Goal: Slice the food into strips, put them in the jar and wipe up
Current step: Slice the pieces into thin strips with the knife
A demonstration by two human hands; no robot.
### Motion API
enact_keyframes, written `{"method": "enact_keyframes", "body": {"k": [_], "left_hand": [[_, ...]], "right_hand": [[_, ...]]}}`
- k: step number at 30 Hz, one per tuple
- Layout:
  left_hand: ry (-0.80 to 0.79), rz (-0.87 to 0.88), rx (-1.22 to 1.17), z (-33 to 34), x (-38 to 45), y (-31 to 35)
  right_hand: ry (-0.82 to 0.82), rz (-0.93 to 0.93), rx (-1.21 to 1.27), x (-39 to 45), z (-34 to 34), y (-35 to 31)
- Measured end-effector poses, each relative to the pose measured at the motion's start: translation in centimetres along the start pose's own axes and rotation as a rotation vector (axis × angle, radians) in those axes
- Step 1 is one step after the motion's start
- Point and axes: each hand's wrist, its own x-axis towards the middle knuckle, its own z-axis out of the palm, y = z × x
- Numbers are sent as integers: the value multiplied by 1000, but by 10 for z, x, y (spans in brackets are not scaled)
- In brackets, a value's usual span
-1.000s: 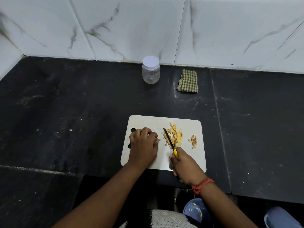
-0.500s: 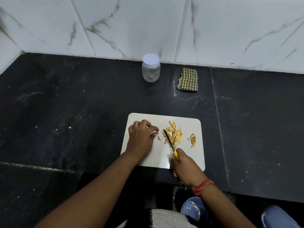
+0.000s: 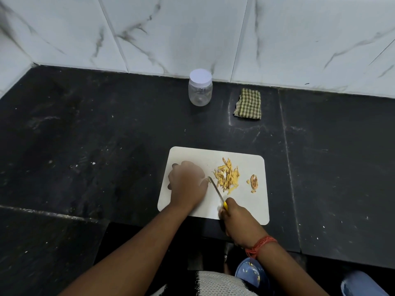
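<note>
A white cutting board [image 3: 245, 206] lies on the black counter near its front edge. A pile of yellow food strips [image 3: 227, 178] sits on the board's middle right, with a brown end scrap [image 3: 254, 181] further right. My right hand [image 3: 239, 223] grips the yellow-handled knife [image 3: 215, 189], whose blade lies along the left side of the pile. My left hand [image 3: 187, 184] is motion-blurred over the board's left half, fingers curled, thumb near a tiny piece at the knife tip. The clear jar [image 3: 200, 90] stands with its white lid on at the back. A checked cloth [image 3: 249, 104] lies folded to its right.
White marble tiles [image 3: 192, 28] wall the counter at the back and left. The black counter [image 3: 85, 146] spreads wide on both sides of the board. A blue slipper [image 3: 252, 276] shows below the counter edge.
My left hand has slid slightly left of the knife and is now blurred. The knife stays beside the strips. A small piece lies loose at the blade tip.
</note>
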Motion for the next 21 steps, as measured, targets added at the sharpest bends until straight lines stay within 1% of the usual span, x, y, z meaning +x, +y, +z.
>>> {"method": "enact_keyframes", "body": {"k": [13, 21], "left_hand": [[-44, -42, -10, -2, 2, 4], [-59, -52, -16, -4, 3, 5]], "right_hand": [[-11, -21, -39, -1, -2, -2], [-100, 43, -135, 2, -7, -8]]}}
